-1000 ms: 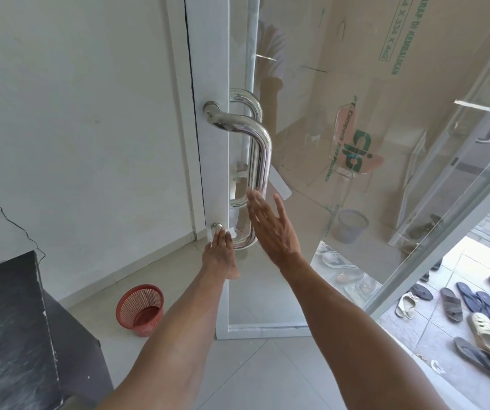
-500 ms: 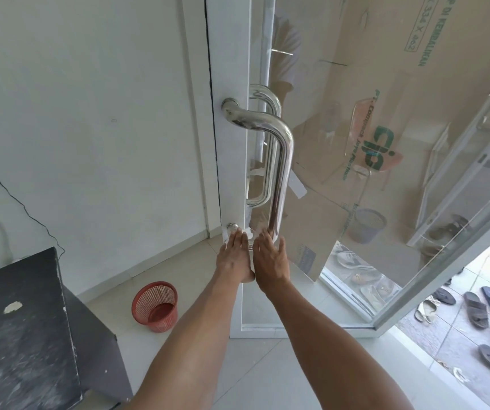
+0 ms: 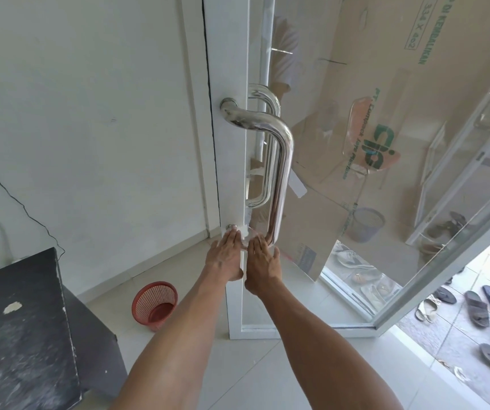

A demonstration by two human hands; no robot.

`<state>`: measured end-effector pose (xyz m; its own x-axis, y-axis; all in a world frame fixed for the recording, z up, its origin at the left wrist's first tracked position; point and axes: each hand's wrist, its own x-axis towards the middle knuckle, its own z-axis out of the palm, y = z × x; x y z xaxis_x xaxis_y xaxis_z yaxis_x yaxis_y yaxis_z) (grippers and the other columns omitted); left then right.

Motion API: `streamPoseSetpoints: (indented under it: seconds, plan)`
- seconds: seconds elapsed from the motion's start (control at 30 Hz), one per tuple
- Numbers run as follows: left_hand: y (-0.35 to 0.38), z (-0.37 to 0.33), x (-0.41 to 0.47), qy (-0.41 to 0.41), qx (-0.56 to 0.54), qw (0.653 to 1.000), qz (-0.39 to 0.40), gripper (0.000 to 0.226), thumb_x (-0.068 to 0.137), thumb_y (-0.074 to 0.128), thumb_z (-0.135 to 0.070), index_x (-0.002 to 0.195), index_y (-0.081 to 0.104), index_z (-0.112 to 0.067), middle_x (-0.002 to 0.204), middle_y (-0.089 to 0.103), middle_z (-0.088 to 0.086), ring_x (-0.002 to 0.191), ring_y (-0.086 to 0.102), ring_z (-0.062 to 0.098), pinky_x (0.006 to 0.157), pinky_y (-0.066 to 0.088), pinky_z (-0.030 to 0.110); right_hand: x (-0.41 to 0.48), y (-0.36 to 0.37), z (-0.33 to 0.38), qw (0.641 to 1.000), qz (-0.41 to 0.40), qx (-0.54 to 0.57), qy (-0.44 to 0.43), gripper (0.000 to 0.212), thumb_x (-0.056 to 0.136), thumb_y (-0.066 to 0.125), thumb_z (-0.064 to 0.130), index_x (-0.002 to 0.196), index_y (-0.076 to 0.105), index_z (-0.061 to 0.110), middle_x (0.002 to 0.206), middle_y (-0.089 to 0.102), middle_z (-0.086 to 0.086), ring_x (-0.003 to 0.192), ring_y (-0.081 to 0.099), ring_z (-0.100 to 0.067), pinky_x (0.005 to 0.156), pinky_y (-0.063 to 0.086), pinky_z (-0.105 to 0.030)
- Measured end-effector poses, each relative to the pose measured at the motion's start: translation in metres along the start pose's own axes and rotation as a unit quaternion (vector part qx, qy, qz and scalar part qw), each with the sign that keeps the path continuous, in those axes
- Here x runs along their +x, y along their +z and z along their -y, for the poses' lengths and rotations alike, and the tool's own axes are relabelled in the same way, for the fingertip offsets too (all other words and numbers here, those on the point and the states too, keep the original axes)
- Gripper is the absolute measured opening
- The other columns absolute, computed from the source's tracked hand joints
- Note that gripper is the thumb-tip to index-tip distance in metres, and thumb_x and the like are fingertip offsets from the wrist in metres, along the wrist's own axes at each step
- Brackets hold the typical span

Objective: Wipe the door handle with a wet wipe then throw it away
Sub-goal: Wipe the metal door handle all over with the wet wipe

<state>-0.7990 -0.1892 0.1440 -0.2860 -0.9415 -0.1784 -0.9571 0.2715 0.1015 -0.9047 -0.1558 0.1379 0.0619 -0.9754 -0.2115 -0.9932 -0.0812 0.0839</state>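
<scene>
A polished steel door handle [image 3: 280,170] curves down the white-framed glass door [image 3: 232,179]. A white wet wipe [image 3: 243,230] is wrapped around the handle's lower end, near its bottom mount. My left hand [image 3: 225,255] presses the wipe against that lower end, fingers pointing up. My right hand [image 3: 263,263] is beside it, fingers curled on the handle's bottom bend and touching the wipe. Most of the wipe is hidden under my fingers.
A red mesh basket [image 3: 155,301] stands on the tiled floor left of the door. A black cabinet [image 3: 21,329] fills the lower left. Behind the glass lean cardboard sheets [image 3: 386,99] and a grey bin [image 3: 366,224]. Sandals [image 3: 477,307] lie outside at right.
My right hand has come down from the handle's shaft to the bottom bend, right beside the left hand. The left hand stays on the wipe. My view has moved closer.
</scene>
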Motion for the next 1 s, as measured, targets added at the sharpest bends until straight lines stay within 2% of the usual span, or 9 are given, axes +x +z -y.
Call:
streamPoseSetpoints:
  seconds: [0.1,0.27,0.37,0.5,0.6,0.67,0.73,0.87,1.0]
  plan:
    - [-0.001,-0.007,0.002,-0.007,-0.015,1.000,0.000,0.107,0.080,0.068,-0.026,0.152,-0.007,-0.003,0.162,-0.010,0.010,0.151,-0.005,0.020,0.123,0.009,0.037,0.003,0.002,-0.002,1.000,-0.004,0.018,-0.010,0.095,0.091,0.057,0.033,0.152,-0.009,0.002,0.162,-0.009,-0.010,0.149,-0.015,-0.021,0.121,0.007,-0.048]
    - [0.001,-0.009,-0.005,0.074,-0.060,0.995,0.005,0.093,0.082,0.060,-0.013,0.153,0.000,-0.004,0.163,-0.001,0.009,0.151,-0.001,0.020,0.123,0.012,0.034,0.003,0.010,-0.004,0.997,-0.033,0.063,-0.036,0.099,0.085,0.056,0.028,0.151,-0.013,0.002,0.161,-0.012,-0.011,0.148,-0.017,-0.024,0.122,0.002,-0.043]
    - [-0.004,0.001,-0.011,0.050,-0.166,0.985,-0.009,0.099,0.075,0.059,-0.001,0.155,0.003,-0.017,0.163,0.012,0.002,0.147,0.024,0.023,0.113,0.036,0.036,0.010,0.010,0.006,0.993,-0.043,0.095,-0.052,0.108,0.078,0.057,0.030,0.149,-0.020,0.002,0.159,-0.020,-0.013,0.147,-0.018,-0.030,0.123,0.008,-0.041]
    - [-0.008,0.017,-0.017,0.010,-0.207,0.977,-0.049,0.093,0.073,0.053,0.008,0.153,0.016,-0.019,0.150,0.041,0.009,0.131,0.047,0.031,0.101,0.046,0.037,0.019,0.010,0.015,0.995,-0.012,0.077,-0.060,0.110,0.076,0.058,0.044,0.152,-0.016,0.015,0.162,-0.011,-0.004,0.148,-0.013,-0.033,0.118,0.025,-0.047]
    - [-0.009,0.031,-0.015,0.018,-0.175,0.980,-0.092,0.085,0.078,0.051,0.007,0.152,0.019,-0.020,0.159,0.027,0.004,0.140,0.038,0.026,0.109,0.041,0.039,0.015,0.001,0.007,0.995,-0.008,0.081,-0.059,0.104,0.080,0.066,0.037,0.153,-0.005,0.015,0.161,0.004,-0.006,0.149,-0.002,-0.031,0.113,0.033,-0.046]
    - [-0.017,0.035,-0.013,0.000,-0.158,0.981,-0.110,0.081,0.086,0.048,0.004,0.154,0.008,-0.012,0.164,0.005,0.003,0.149,0.018,0.020,0.116,0.032,0.039,0.014,-0.002,0.004,0.995,-0.028,0.086,-0.053,0.098,0.080,0.067,0.030,0.152,0.004,0.010,0.156,0.016,-0.010,0.148,0.007,-0.029,0.111,0.035,-0.045]
    - [-0.026,0.035,-0.009,-0.023,-0.177,0.975,-0.132,0.080,0.090,0.046,0.002,0.154,-0.001,-0.008,0.163,-0.003,0.004,0.150,0.010,0.018,0.119,0.026,0.035,0.015,-0.001,0.005,0.993,-0.045,0.097,-0.049,0.086,0.082,0.064,0.024,0.148,0.014,0.004,0.152,0.024,-0.012,0.146,0.013,-0.027,0.109,0.037,-0.045]
    - [-0.041,0.033,0.004,-0.052,-0.241,0.962,-0.114,0.086,0.088,0.052,-0.002,0.155,-0.001,-0.011,0.162,0.012,0.008,0.146,0.025,0.028,0.117,0.029,0.037,0.009,0.006,0.003,0.991,-0.090,0.093,-0.045,0.072,0.086,0.056,0.018,0.146,0.020,0.000,0.151,0.027,-0.015,0.145,0.019,-0.028,0.107,0.038,-0.044]
    - [-0.040,0.029,0.003,-0.053,-0.264,0.958,-0.098,0.090,0.085,0.059,-0.006,0.155,0.003,-0.012,0.153,0.037,0.014,0.133,0.044,0.035,0.107,0.043,0.043,0.002,0.017,0.000,0.988,-0.098,0.100,-0.064,0.076,0.090,0.049,0.014,0.151,0.007,0.001,0.161,0.008,-0.014,0.149,0.006,-0.027,0.116,0.025,-0.044]
